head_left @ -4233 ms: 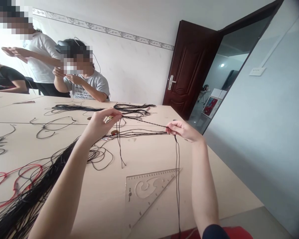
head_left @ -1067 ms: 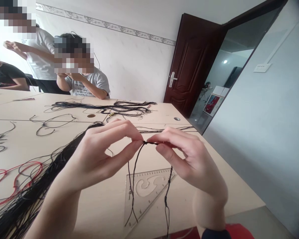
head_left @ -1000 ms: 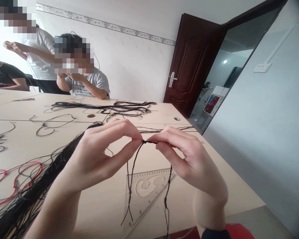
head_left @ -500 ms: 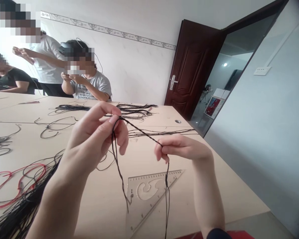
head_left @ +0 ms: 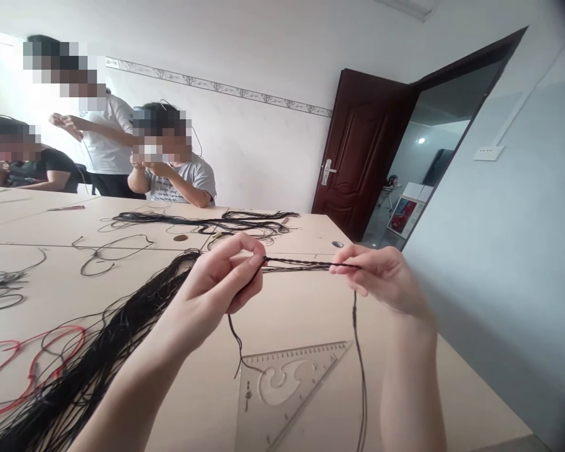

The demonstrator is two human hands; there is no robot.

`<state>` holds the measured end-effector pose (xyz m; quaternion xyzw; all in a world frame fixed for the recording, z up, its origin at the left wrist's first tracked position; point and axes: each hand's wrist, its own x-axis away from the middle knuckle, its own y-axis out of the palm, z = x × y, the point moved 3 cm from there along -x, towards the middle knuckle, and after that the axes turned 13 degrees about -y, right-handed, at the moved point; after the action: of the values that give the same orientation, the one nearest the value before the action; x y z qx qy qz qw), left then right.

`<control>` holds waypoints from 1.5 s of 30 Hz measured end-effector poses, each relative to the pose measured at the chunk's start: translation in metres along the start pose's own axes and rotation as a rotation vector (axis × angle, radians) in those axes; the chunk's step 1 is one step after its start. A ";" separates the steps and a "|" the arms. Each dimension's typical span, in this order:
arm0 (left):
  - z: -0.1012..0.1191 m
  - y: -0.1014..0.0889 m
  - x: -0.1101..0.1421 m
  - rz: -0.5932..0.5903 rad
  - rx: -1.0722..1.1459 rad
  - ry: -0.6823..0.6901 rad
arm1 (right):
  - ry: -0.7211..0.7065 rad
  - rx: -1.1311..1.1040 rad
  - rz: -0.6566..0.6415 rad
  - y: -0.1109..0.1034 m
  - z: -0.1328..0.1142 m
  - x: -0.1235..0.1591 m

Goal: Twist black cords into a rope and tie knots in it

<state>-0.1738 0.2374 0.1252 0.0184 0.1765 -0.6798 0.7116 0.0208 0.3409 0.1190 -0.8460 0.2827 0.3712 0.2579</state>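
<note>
A thin black braided cord [head_left: 299, 261] stretches nearly level between my two hands above the table. My left hand [head_left: 233, 276] pinches one end of this stretch between thumb and forefinger, and loose strands drop from beneath it. At the other end my right hand [head_left: 376, 273] grips the cord with closed fingers. From the right hand a doubled tail with a thicker, knot-like part hangs down past the table's front. Below both hands lies a clear set square [head_left: 282, 389] with a scale along its edge; the left strands' ends hang over its corner.
A thick bundle of black cords [head_left: 122, 326] lies left, partly behind my left arm. Beside it is a red cord [head_left: 32, 370]. More black cords [head_left: 169, 220] lie farther back on the table [head_left: 207, 402]. Several people work across it. A brown door [head_left: 351, 144] stands open.
My hands have moved apart and to the right; the right hand has risen. The cord between them has gone from slanting to nearly level and taut. The camera view has shifted slightly.
</note>
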 end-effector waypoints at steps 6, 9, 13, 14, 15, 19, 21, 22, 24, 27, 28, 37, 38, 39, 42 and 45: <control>0.004 0.003 0.009 0.018 -0.146 0.093 | 0.059 0.516 0.129 0.014 -0.021 -0.001; 0.005 0.007 0.013 0.002 -0.197 0.076 | -0.027 0.646 0.148 0.029 -0.029 0.000; 0.005 0.013 0.013 -0.028 -0.262 0.058 | -0.148 0.651 0.030 0.045 -0.033 0.002; 0.005 0.015 0.013 -0.036 -0.275 0.052 | -0.159 0.637 0.003 0.048 -0.034 0.003; 0.004 0.016 0.013 -0.044 -0.284 0.048 | -0.160 0.625 -0.022 0.050 -0.034 0.003; 0.004 0.020 0.013 -0.062 -0.293 0.049 | -0.153 0.623 -0.072 0.057 -0.036 0.001; 0.004 0.022 0.013 -0.061 -0.296 0.058 | -0.161 0.631 -0.068 0.059 -0.037 0.000; 0.005 0.022 0.014 -0.060 -0.300 0.059 | -0.165 0.632 -0.066 0.059 -0.038 0.000; 0.005 0.024 0.014 -0.051 -0.313 0.048 | -0.167 0.631 -0.066 0.060 -0.039 -0.001; 0.007 0.025 0.015 -0.024 -0.340 0.040 | -0.169 0.631 -0.070 0.061 -0.040 -0.001; 0.007 0.025 0.016 -0.014 -0.353 0.047 | -0.175 0.635 -0.065 0.062 -0.040 0.000; 0.013 0.027 0.018 0.068 -0.494 0.200 | -0.237 0.637 0.015 0.063 -0.042 0.001; 0.013 0.027 0.018 0.071 -0.505 0.219 | -0.241 0.634 0.012 0.063 -0.043 0.001; 0.013 0.027 0.019 0.074 -0.515 0.239 | -0.246 0.631 0.009 0.063 -0.043 0.001; 0.013 0.027 0.021 0.095 -0.556 0.299 | -0.262 0.630 0.008 0.063 -0.044 0.001; 0.014 0.026 0.021 0.173 -0.629 0.398 | -0.266 0.638 0.008 0.064 -0.045 0.001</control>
<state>-0.1450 0.2149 0.1273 -0.0544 0.5092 -0.5131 0.6888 0.0009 0.2661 0.1304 -0.6660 0.3516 0.3720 0.5426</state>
